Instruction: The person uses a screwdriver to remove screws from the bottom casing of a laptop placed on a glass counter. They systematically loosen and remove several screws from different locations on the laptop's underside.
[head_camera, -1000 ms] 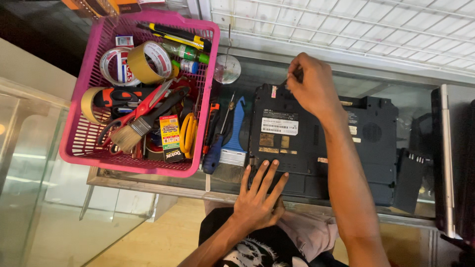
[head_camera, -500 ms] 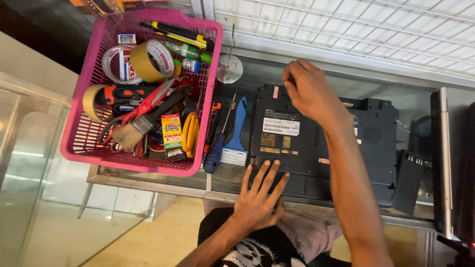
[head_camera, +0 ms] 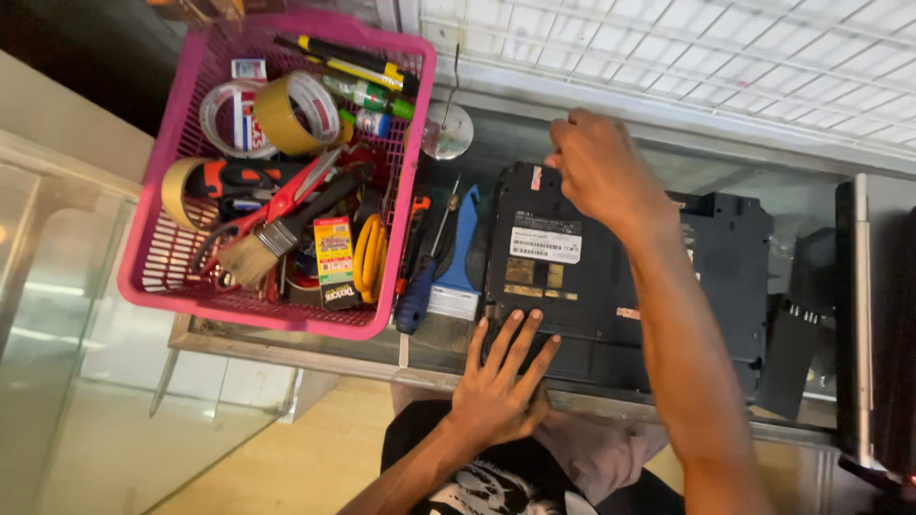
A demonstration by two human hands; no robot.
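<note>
Laptop (head_camera: 611,277), one, black and turned underside up, lies on the glass counter (head_camera: 477,153) beside one pink basket (head_camera: 162,286) holding three tape rolls, one paintbrush (head_camera: 277,238) and red scissors. Left hand (head_camera: 501,386) presses flat, fingers spread, on its near edge. Right hand (head_camera: 596,167) curls at the far edge; whether it pinches anything is hidden. The laptop's right part is cut off by the forearm.

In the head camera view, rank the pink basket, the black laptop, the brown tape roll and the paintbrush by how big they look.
1. pink basket and black laptop: look alike, and an arm covers part of the laptop, so unranked.
2. paintbrush
3. brown tape roll
</note>
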